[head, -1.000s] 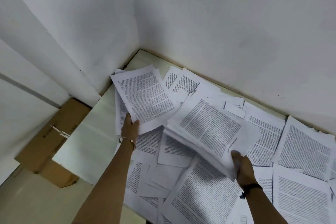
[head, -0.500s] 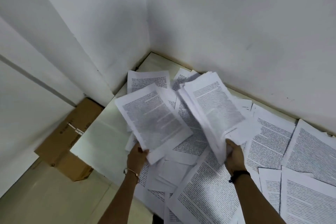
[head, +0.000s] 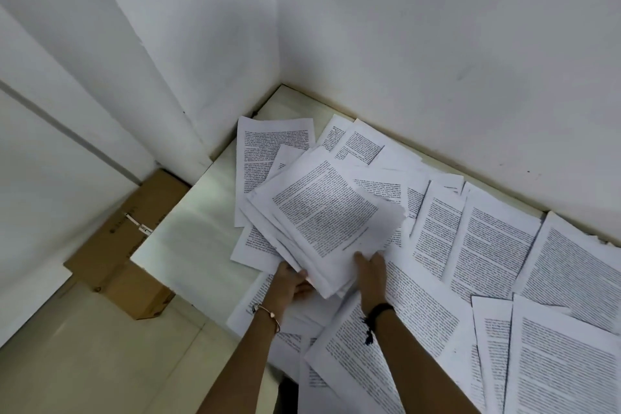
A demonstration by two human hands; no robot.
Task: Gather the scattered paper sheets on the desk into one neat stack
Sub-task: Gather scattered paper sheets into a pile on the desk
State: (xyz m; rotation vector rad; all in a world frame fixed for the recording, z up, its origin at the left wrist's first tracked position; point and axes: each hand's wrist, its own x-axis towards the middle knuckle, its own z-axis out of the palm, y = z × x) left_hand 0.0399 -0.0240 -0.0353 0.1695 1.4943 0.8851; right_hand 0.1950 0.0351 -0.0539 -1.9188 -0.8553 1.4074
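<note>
Paper sheets (head: 416, 323) lie loose and overlapping on the near and right part of the desk (head: 188, 228), printed side up and set at differing angles.

Just beyond them, both hands hold one bundle (head: 322, 218) by its near edge. The left hand (head: 290, 282) grips the near-left corner, fingers curled under the paper. The right hand (head: 371, 274) holds the near-right edge with one digit on top; its other fingers are hidden beneath the bundle. The two hands are close together, with the bundle's corner between them.

The bundle extends away from the fingers, towards the far-left corner of the desk. Its long axis runs diagonally from near right to far left. Its sheets are fanned and their edges are not aligned. Its far end overlaps a single sheet (head: 268, 151) lying near the corner where the walls (head: 437, 44) meet.

Most uncollected sheets lie to the right of the bundle, so the right hand is the nearer one for the next pick-up. This would leave the left hand to carry the bundle alone.

A cardboard box (head: 134, 245) sits on the floor left of the desk.
</note>
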